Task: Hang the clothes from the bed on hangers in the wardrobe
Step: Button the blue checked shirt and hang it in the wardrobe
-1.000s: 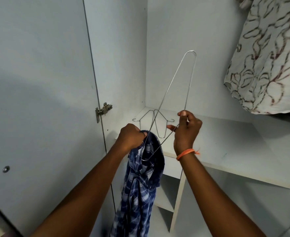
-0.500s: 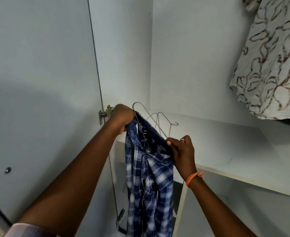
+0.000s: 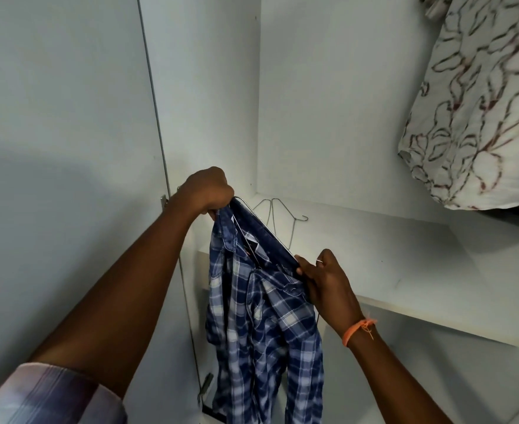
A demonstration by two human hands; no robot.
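- Head camera looked into an open white wardrobe (image 3: 328, 102), its door (image 3: 62, 117) swung out on the left.
- A white shelf (image 3: 405, 264) ran across the wardrobe's lower right.
- A cream cloth with a brown swirl pattern (image 3: 472, 117) hung down at the upper right, above the shelf.
- A blue checked shirt (image 3: 261, 325) was held up in front of the shelf's left end, its body hanging below the shelf edge.
- Left hand (image 3: 209, 191) was fisted tight around the shirt's upper end.
- Right hand (image 3: 328, 283) pinched the shirt's lower shoulder edge between thumb and fingers.
- A wire hanger (image 3: 252, 213) ran inside the shirt between the two hands.
- Spare wire hangers (image 3: 301, 218) lay on the shelf just behind.
- An orange band (image 3: 356, 328) circled the right wrist.
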